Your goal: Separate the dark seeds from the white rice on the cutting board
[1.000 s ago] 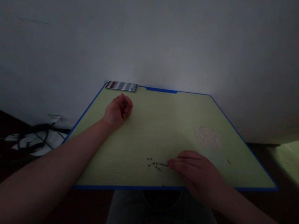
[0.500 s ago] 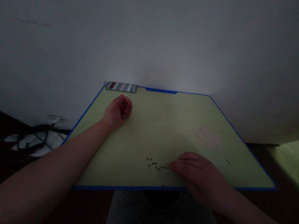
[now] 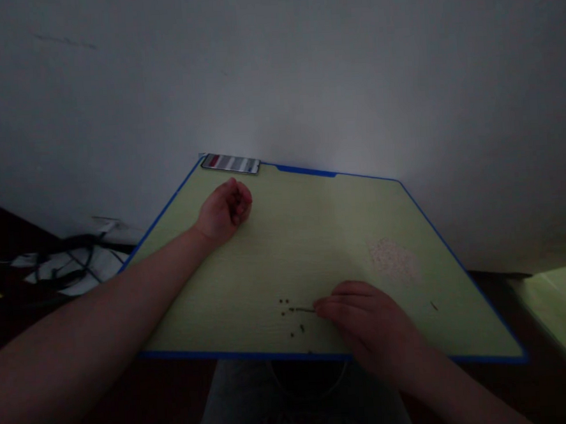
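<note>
My right hand (image 3: 366, 319) pinches a thin dark stick-like tool (image 3: 305, 310) near the front of the board (image 3: 290, 250). Its tip reaches left into several small dark round bits (image 3: 291, 309), like seeds or beads, and seems to touch one of them. Two or three more bits lie closer to the front edge. Towards the back left, my left hand (image 3: 223, 209) rests on its side on the board, fingers curled into a loose fist, and I see nothing in it. A pale, speckled patch of tiny grains (image 3: 394, 259) is spread to the right, beyond my right hand.
Behind the blue-edged board stands a wall (image 3: 274, 65). A phone (image 3: 231, 164) with a lit screen lies at the back left corner. A short dark sliver (image 3: 434, 306) lies at the right. Dark cables (image 3: 82, 256) are heaped beyond the left edge. Below the front edge is a dark round container (image 3: 307, 377).
My right hand has shifted slightly left and away from me with the tool. Some dark bits now lie nearer the front edge, apart from the cluster. My left hand stays put.
</note>
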`<state>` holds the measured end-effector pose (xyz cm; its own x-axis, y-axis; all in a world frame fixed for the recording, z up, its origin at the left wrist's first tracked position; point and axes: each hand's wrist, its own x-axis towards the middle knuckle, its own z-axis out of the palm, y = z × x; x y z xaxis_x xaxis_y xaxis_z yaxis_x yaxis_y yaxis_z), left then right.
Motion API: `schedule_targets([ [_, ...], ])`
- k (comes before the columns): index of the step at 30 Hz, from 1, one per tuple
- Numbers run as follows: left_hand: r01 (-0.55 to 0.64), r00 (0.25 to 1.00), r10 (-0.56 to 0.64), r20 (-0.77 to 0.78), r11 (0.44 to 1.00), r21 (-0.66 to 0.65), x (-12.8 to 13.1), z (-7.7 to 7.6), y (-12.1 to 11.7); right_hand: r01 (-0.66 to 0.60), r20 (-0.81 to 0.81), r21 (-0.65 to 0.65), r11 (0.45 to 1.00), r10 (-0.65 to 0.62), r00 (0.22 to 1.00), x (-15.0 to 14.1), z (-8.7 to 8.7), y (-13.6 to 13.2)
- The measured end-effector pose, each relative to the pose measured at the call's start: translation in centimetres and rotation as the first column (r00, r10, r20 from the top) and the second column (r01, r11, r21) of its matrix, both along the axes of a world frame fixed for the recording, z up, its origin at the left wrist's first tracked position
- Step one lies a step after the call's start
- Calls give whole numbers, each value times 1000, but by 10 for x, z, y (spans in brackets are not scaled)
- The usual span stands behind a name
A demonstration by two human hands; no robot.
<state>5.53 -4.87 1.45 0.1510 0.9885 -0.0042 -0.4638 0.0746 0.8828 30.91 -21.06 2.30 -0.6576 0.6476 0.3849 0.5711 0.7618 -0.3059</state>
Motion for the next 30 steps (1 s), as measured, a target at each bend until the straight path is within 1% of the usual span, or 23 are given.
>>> schedule_targets([
  [3,2,1000,-2,-5,1000,-9,0,1,-1,-11,21,-9,1000,11,1000,-2,1,3],
  [7,3,1000,-4,-7,1000,-4,0,2,-1,-38,17,-33,999,38,999,0,1,0],
  [13,21,1000,-21,-5,1000,10,-1,1,-1,-56,12,24,998,55,998,-6,0,7],
  [15,22,1000,-22,-4,1000,15,-1,0,-1,-64,25,14,998,64,998,-8,0,8],
  [20,30,1000,-30,0,999,11,-2,-1,0,-61,14,-40,997,62,998,0,1,0],
  [25,16,1000,-16,4,1000,15,-1,-2,1,-58,-9,-22,998,58,998,2,1,-2],
  [30,15,1000,-15,-2,1000,17,0,-1,0,-71,-18,-46,996,70,997,0,-2,-4],
])
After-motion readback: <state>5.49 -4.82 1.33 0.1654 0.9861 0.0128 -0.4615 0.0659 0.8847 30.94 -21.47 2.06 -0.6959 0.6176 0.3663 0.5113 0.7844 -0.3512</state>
